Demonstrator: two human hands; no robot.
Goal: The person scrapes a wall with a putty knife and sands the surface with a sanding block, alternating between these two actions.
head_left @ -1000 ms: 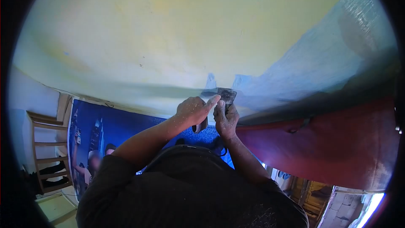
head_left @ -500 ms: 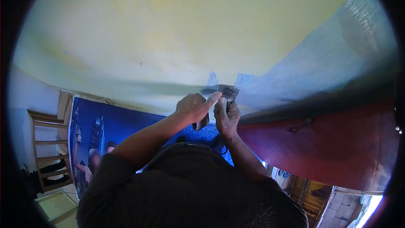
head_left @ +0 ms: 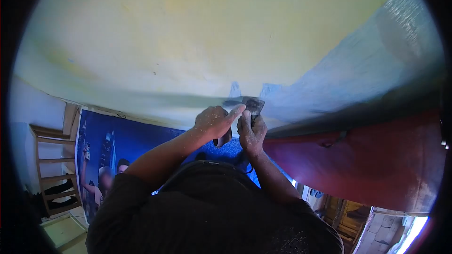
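A dark scraper blade (head_left: 253, 105) lies against the lower part of a pale yellow-green wall (head_left: 197, 42). My right hand (head_left: 253, 131) is closed round the scraper's handle, its thumb up near the blade. Beside it, my left hand (head_left: 216, 121) holds a dark, curved flat piece (head_left: 223, 138) under the palm, while its index finger stretches to the scraper blade. Specks of pale dust cover both hands. Just above the blade, bluish patches (head_left: 270, 89) show on the wall.
Red sheeting (head_left: 367, 160) hangs at the right. At the left are a blue printed banner with pictured people (head_left: 106, 146) and a wooden rack (head_left: 56, 160). Wooden boards (head_left: 351, 216) show at the lower right.
Both hands and the scraper appear slightly further left and lower in the view, as do the wall patches. The grips look the same.
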